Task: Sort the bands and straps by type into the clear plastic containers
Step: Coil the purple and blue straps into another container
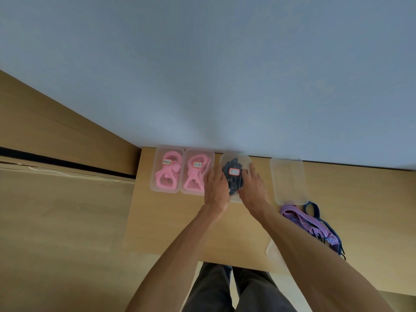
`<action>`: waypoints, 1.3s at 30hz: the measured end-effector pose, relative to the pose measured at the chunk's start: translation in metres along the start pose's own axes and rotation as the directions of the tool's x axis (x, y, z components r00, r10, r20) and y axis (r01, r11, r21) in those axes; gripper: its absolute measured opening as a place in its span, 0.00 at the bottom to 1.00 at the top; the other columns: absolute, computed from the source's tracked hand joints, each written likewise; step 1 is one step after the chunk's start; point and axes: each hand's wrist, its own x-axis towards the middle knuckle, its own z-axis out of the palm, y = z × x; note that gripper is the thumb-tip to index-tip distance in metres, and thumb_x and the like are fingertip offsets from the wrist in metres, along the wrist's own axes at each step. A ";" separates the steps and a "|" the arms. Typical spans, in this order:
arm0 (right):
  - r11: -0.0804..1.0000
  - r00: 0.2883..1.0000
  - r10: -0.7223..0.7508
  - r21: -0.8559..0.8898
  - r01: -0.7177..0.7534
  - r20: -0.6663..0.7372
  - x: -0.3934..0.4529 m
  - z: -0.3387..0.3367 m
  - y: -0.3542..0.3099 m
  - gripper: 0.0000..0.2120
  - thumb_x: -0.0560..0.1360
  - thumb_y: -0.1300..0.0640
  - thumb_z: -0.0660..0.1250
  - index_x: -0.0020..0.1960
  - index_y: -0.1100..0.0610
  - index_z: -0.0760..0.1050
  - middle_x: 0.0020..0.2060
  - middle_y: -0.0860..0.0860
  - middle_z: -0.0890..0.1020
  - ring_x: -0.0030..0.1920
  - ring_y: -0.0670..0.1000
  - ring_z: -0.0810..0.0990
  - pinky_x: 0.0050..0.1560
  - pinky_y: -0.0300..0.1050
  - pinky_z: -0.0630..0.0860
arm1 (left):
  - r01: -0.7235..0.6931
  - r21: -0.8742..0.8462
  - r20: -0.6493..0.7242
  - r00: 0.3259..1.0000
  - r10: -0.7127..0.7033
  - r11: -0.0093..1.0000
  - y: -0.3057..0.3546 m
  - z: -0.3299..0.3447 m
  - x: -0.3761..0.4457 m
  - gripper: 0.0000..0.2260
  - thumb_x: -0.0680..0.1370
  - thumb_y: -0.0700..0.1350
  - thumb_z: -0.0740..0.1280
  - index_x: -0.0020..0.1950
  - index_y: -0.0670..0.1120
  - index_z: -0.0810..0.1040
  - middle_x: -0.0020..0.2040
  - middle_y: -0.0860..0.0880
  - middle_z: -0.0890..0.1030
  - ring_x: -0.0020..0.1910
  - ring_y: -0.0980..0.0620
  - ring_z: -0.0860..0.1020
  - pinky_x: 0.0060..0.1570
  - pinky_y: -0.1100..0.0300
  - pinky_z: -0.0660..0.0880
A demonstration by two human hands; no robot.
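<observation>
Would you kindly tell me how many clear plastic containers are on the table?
4 stand in a row by the wall: two holding pink bands at the left, one with dark straps between both hands, and one empty at the right.

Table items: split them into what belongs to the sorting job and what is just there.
Job:
two pink-band boxes
dark-strap box, left hand and right hand on its sides
open box
loose purple and navy straps
spare lid

Just there:
table
wall
</observation>
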 end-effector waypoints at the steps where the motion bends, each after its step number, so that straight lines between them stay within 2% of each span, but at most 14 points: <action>1: 1.000 1.000 -0.008 -0.006 0.008 0.000 0.002 0.001 0.000 0.26 0.75 0.61 0.70 0.71 0.59 0.66 0.79 0.57 0.54 0.71 0.58 0.67 0.67 0.49 0.69 | 0.006 0.010 0.009 1.000 -0.006 1.000 -0.001 -0.001 0.003 0.41 0.72 0.53 0.76 0.79 0.46 0.60 0.79 0.45 0.58 0.80 0.44 0.54 0.79 0.47 0.52; 5: 0.999 0.999 -0.034 -0.027 0.034 -0.018 0.006 0.002 -0.001 0.30 0.75 0.57 0.70 0.74 0.53 0.64 0.79 0.58 0.54 0.78 0.59 0.56 0.72 0.54 0.62 | 0.072 0.081 0.035 0.997 -0.075 0.994 -0.012 -0.005 0.009 0.41 0.76 0.52 0.72 0.81 0.41 0.53 0.82 0.41 0.49 0.81 0.42 0.47 0.79 0.46 0.44; 10: 0.994 0.998 -0.059 -0.089 0.061 0.029 0.006 0.010 0.001 0.35 0.74 0.46 0.72 0.76 0.49 0.61 0.79 0.58 0.52 0.78 0.60 0.54 0.75 0.56 0.58 | 0.089 0.128 0.053 0.994 -0.096 0.988 -0.035 -0.008 0.002 0.38 0.80 0.51 0.67 0.82 0.49 0.48 0.82 0.40 0.47 0.81 0.39 0.44 0.78 0.40 0.52; 15: 0.994 0.999 -0.029 -0.105 0.031 0.019 0.010 0.013 -0.010 0.34 0.74 0.49 0.72 0.75 0.50 0.61 0.79 0.59 0.51 0.77 0.60 0.54 0.74 0.55 0.58 | 0.143 0.081 0.070 0.986 -0.149 0.986 -0.034 -0.013 0.006 0.40 0.78 0.48 0.70 0.82 0.51 0.46 0.81 0.38 0.49 0.81 0.38 0.47 0.77 0.38 0.53; 20: 0.993 0.999 -0.024 -0.113 0.022 -0.022 0.004 0.006 -0.018 0.30 0.73 0.54 0.69 0.73 0.51 0.64 0.77 0.59 0.57 0.75 0.60 0.58 0.71 0.54 0.60 | 0.146 0.024 0.083 0.986 -0.147 0.989 -0.026 -0.025 0.010 0.41 0.75 0.50 0.74 0.80 0.50 0.53 0.79 0.35 0.54 0.79 0.35 0.52 0.76 0.38 0.55; 22: 0.999 0.998 -0.002 -0.040 0.000 -0.061 -0.001 0.000 -0.019 0.27 0.74 0.57 0.66 0.72 0.51 0.67 0.72 0.57 0.66 0.72 0.59 0.64 0.69 0.53 0.63 | 0.119 -0.029 0.029 0.993 -0.118 0.992 -0.021 -0.030 0.007 0.41 0.73 0.48 0.75 0.79 0.49 0.55 0.78 0.35 0.57 0.77 0.35 0.59 0.73 0.40 0.64; 25: 0.994 0.991 0.028 0.111 -0.014 -0.128 -0.014 -0.016 -0.015 0.22 0.74 0.62 0.64 0.68 0.54 0.72 0.62 0.55 0.76 0.60 0.58 0.75 0.63 0.51 0.70 | 0.016 -0.107 -0.082 0.996 -0.024 0.994 -0.005 -0.042 0.002 0.36 0.72 0.47 0.76 0.76 0.48 0.62 0.74 0.40 0.63 0.67 0.40 0.72 0.58 0.47 0.78; 26: 0.991 0.988 0.028 0.130 -0.008 -0.153 -0.019 -0.022 -0.012 0.22 0.73 0.63 0.64 0.68 0.56 0.73 0.62 0.55 0.76 0.59 0.58 0.76 0.62 0.51 0.71 | -0.017 -0.116 -0.110 0.994 0.004 0.993 0.003 -0.046 0.001 0.32 0.74 0.48 0.74 0.74 0.47 0.64 0.73 0.41 0.65 0.66 0.41 0.73 0.56 0.48 0.79; 29: 0.990 0.972 0.056 0.142 -0.024 -0.229 -0.035 -0.041 0.002 0.24 0.72 0.65 0.65 0.68 0.57 0.73 0.64 0.55 0.76 0.59 0.58 0.77 0.61 0.51 0.72 | -0.082 -0.125 -0.139 0.988 0.065 0.989 0.032 -0.058 -0.002 0.24 0.79 0.46 0.66 0.75 0.47 0.65 0.73 0.44 0.68 0.69 0.44 0.71 0.61 0.50 0.76; 32: 0.980 0.956 0.108 0.190 -0.056 -0.273 -0.050 -0.059 0.022 0.24 0.74 0.65 0.65 0.70 0.58 0.72 0.65 0.56 0.76 0.61 0.58 0.76 0.62 0.52 0.72 | -0.147 -0.178 -0.136 0.983 0.123 0.973 0.065 -0.066 -0.011 0.23 0.80 0.42 0.65 0.76 0.47 0.66 0.72 0.45 0.72 0.68 0.45 0.74 0.62 0.50 0.76; 37: 0.970 0.939 0.132 0.236 -0.057 -0.318 -0.080 -0.080 0.067 0.22 0.75 0.65 0.64 0.69 0.58 0.73 0.65 0.55 0.77 0.60 0.58 0.77 0.58 0.51 0.75 | -0.232 -0.200 -0.119 0.970 0.211 0.952 0.120 -0.061 -0.032 0.21 0.80 0.40 0.63 0.73 0.46 0.69 0.68 0.45 0.75 0.62 0.45 0.78 0.55 0.52 0.76; 39: 0.971 0.939 0.131 0.233 -0.057 -0.317 -0.094 -0.082 0.092 0.21 0.76 0.64 0.63 0.68 0.58 0.74 0.63 0.55 0.78 0.60 0.57 0.77 0.57 0.50 0.75 | -0.244 -0.190 -0.106 0.968 0.227 0.951 0.141 -0.048 -0.042 0.22 0.79 0.40 0.63 0.74 0.46 0.70 0.68 0.45 0.75 0.64 0.46 0.77 0.58 0.53 0.74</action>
